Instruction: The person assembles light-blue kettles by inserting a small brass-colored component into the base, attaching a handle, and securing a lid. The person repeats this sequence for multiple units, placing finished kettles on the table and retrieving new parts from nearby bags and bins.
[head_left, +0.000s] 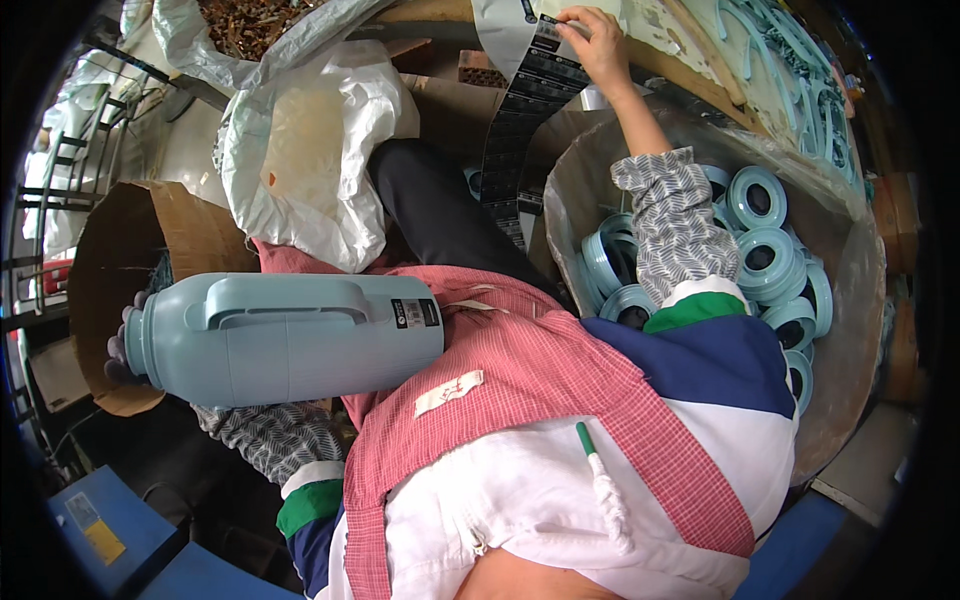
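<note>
Across my lap lies a pale blue vacuum jug [285,340] with a side handle and a black-and-white label [415,312] near its base. My left hand [125,345], in a greyish glove, curls its fingertips round the jug's neck end; the jug hides the rest of that hand. My right hand [597,48], bare, is stretched far forward and pinches the top of a long strip of black stickers [520,125]. The strip hangs down beside my dark-trousered leg, and its lower end disappears behind the leg.
At right, under my right arm, a lined bin [840,400] holds several pale blue rings [768,262]. Light blue handle-like strips [800,85] lie on the far-right surface. A white plastic bag [385,110] and cardboard box [205,230] stand at left; a blue box [110,530] is lower left.
</note>
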